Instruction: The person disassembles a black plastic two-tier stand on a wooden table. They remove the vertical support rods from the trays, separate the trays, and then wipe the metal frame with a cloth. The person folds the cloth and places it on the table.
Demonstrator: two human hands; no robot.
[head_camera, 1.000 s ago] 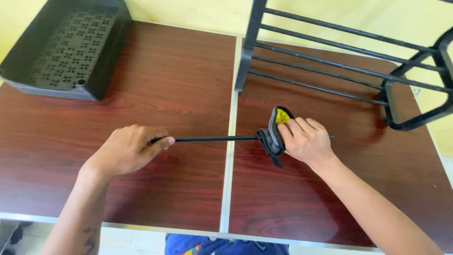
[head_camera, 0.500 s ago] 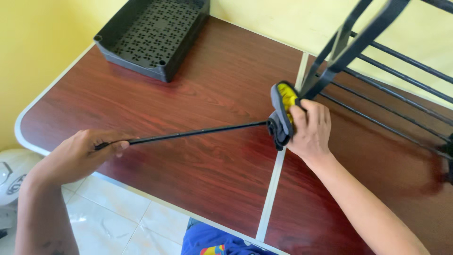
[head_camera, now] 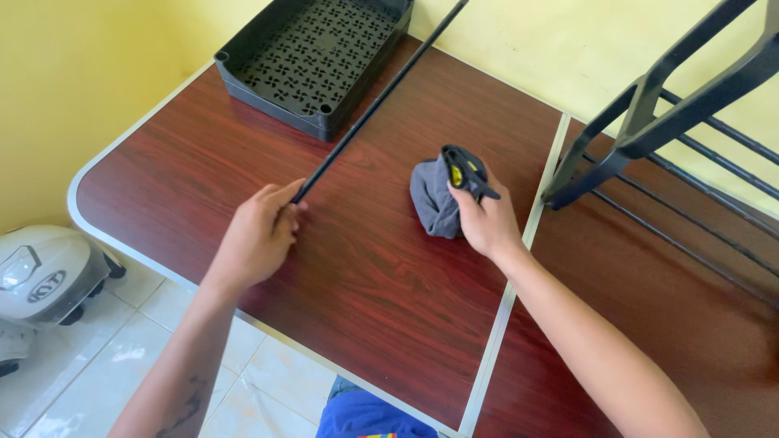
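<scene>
Left hand [head_camera: 258,235] pinching near end of black rod [head_camera: 377,101], rod slanting over tray [head_camera: 243,69]. Right hand [head_camera: 485,219] gripping grey cloth [head_camera: 432,199], right of tray, resting on table [head_camera: 373,308].

L hand [head_camera: 258,237] is gripping one end of a black rod [head_camera: 380,97], which is angling up past the black tray [head_camera: 312,57] at the table's [head_camera: 357,284] far corner. R hand [head_camera: 485,219] is pressing a grey cloth [head_camera: 434,199] w/ a yellow bit onto the table. Black rack [head_camera: 673,105] is standing to the right; helmet [head_camera: 45,272] is lying on the floor.
</scene>
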